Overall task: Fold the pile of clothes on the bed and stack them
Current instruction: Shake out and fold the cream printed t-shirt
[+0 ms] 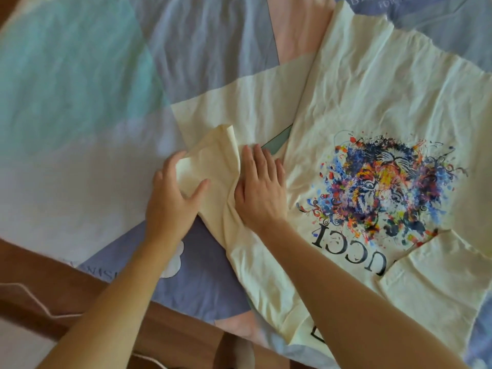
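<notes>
My left hand [170, 198] grips the cream T-shirt [372, 107] sleeve [210, 161], right hand [259, 190] flat beside it; next, fold it inward.

I see a bed covered by a wrinkled patchwork sheet [87, 83] in teal, lavender, pink and white blocks, with a white flower shape printed near 7 o'clock. A brown wooden bed frame edge [53, 286] runs along 7 to 6 o'clock. Directly on the sheet, from centre out to 3 o'clock, lies a pale yellow cotton T-shirt [372, 107] with a multicoloured splatter lion print, spread mostly flat, its near sleeve bunched.
</notes>
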